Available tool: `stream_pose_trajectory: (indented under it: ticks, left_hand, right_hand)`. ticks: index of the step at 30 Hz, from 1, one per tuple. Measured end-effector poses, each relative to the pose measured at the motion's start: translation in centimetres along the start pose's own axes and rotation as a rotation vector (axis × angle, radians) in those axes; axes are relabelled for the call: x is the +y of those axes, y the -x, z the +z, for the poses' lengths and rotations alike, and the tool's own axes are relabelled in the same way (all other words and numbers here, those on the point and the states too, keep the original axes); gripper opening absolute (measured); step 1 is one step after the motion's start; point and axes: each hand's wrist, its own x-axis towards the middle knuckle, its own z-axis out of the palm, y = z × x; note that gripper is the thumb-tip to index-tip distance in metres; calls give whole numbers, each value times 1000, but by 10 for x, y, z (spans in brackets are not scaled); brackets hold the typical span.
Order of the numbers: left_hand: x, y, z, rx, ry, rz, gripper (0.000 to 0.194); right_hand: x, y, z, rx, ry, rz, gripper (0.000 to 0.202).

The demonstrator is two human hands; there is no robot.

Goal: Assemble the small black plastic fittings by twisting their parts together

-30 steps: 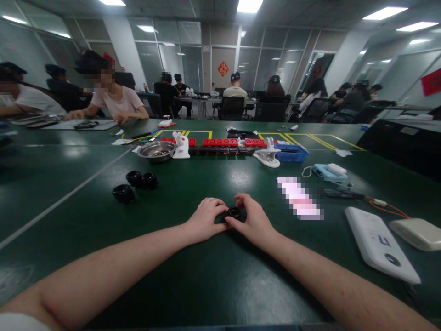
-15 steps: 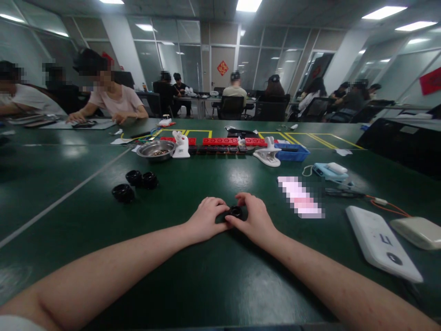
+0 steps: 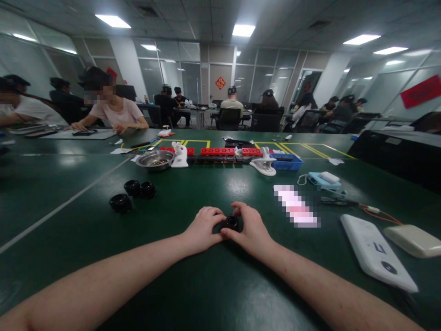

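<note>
A small black, glossy round part with a hole in its top is between my two hands, low over the green table. My left hand grips its left side, with thumb and fingers curled in; the fingertips are partly hidden. From the other side, my right hand holds it, thumb across the front and index finger bent behind. To the left stand three larger-looking black round parts: one nearer me, one behind it and one at its right.
Farther back are a metal bowl with small pieces, white clip stands, red trays and a blue bin. On the right lie a blurred-out phone-like thing, a white device and cables. Several people sit beyond.
The view has tilted upward a little and shifted, so everything sits lower in the picture. Both hands keep hold of the black part, with hardly any change in grip.
</note>
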Motion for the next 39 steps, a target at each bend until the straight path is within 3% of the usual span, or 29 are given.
stream_pose_trajectory:
  ticks: [7, 12, 15, 18, 22, 28, 31, 35, 39]
  left_hand:
    - [-1, 0, 0, -5, -10, 19, 29]
    - [0, 0, 0, -2, -11, 15, 29]
    - [0, 0, 0, -3, -16, 19, 29]
    - [0, 0, 0, 1, -19, 18, 29]
    - [0, 0, 0, -9, -25, 31, 30]
    - [2, 0, -1, -8, -18, 17, 30]
    - [2, -1, -1, -10, -14, 8, 29]
    - [1, -1, 0, -13, -18, 21, 28]
    - [1, -1, -1, -19, -25, 21, 29]
  right_hand:
    - [-1, 3, -2, -73, -130, -128, 61]
    - [1, 2, 0, -7, -69, -40, 59]
    - [2, 0, 1, -52, -39, 3, 55]
    - [2, 0, 1, -99, -85, -54, 50]
    - [0, 3, 0, -111, -167, -163, 59]
    - [0, 0, 0, 14, -92, -20, 52]
    - [0, 0, 0, -37, -107, -44, 45]
    - [-1, 3, -1, -103, -153, -146, 57]
    - [0, 3, 0, -62, -108, -92, 60]
